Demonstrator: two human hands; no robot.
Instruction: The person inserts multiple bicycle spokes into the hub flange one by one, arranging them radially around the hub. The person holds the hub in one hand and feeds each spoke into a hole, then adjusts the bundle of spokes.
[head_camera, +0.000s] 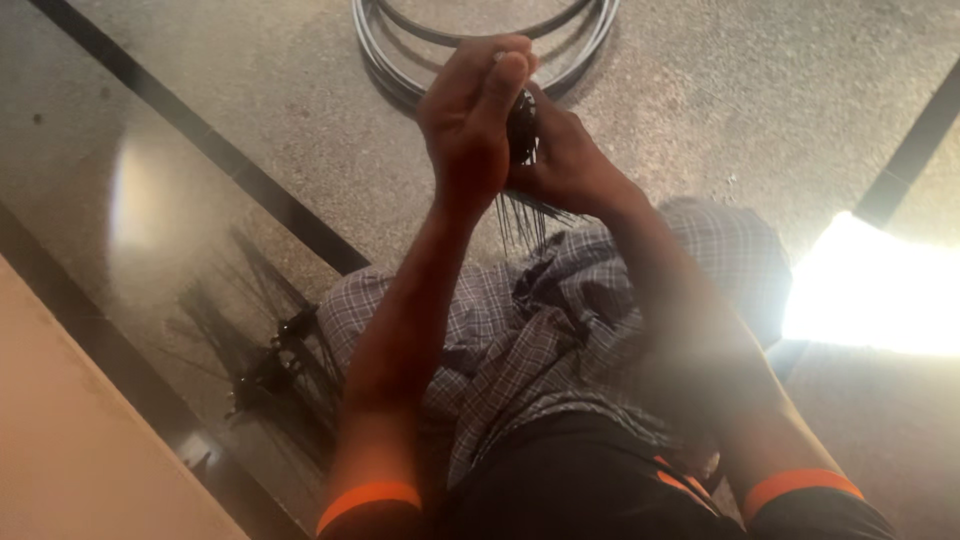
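Note:
My left hand (470, 125) and my right hand (565, 160) are pressed together in front of me, both closed around a small dark bundle (521, 128) of thin black strands. Loose ends of the strands (525, 215) hang down from between my palms over a checked cloth (520, 320) spread across my lap. The part of the bundle inside my hands is hidden. Both forearms come up from black sleeves with orange cuffs.
Several nested metal rings (385, 55) lie on the speckled stone floor just beyond my hands. A pile of black strands (270, 365) lies on the floor to the left of my lap. Dark inlaid lines (200, 140) cross the floor. Bright sun glare (870, 290) falls at the right.

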